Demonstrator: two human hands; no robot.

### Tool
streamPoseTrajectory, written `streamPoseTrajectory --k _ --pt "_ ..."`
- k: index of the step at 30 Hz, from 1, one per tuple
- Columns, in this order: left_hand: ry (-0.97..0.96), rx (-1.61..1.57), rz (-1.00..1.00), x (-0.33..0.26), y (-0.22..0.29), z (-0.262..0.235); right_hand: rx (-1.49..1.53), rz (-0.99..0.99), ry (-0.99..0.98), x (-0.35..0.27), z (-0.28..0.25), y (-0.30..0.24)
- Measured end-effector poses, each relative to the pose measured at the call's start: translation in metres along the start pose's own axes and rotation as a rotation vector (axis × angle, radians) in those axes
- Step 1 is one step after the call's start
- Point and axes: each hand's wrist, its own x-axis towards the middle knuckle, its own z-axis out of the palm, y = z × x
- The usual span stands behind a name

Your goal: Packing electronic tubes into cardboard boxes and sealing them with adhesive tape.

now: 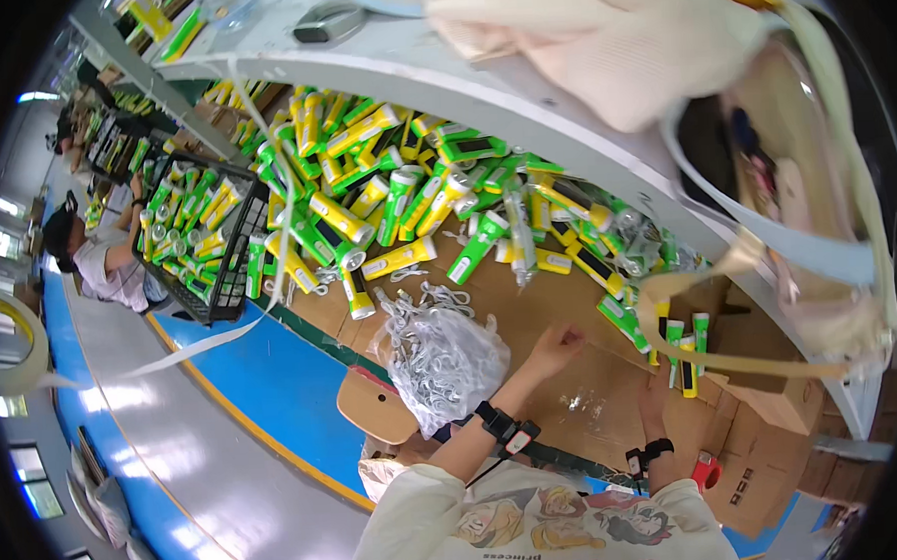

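I use the clear bag (442, 360) as my marker. Far to its right, a small bunch of green and yellow flashlights (688, 368) sits just past the fingers of my right hand (656, 379). Their long sides run mostly away from me. My left hand (559, 343) is just right of the bag, so the right hand is nearer the bunch. My left fingers look bent, with nothing seen in them. For both hands, I cannot tell if the fingers are apart or together, or if the right ones hold a flashlight.
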Motion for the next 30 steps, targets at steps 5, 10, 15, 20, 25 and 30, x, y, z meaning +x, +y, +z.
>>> streamPoseTrajectory --k 5,10,15,20,25,30 --pt "-0.199 0.009 -0.075 -0.021 -0.014 0.099 0.120 0.158 0.014 -0.075 -0.076 0.058" --pt "-0.436 0.068 -0.192 -0.048 -0.058 0.226 0.104 0.264 0.165 -0.165 -0.154 0.149" --pt "-0.743 0.035 -0.387 -0.090 -0.084 0.315 0.173 0.376 0.221 -0.273 -0.224 0.206" --pt "-0.629 0.226 -0.475 -0.109 -0.097 0.333 0.212 0.528 0.361 -0.333 -0.270 0.225" --pt "-0.565 0.202 -0.466 -0.099 -0.094 0.348 -0.111 0.405 0.566 -0.326 -0.320 0.250" --pt "-0.554 0.234 -0.469 -0.104 -0.077 0.389 -0.456 0.453 0.491 -0.264 -0.379 0.247"
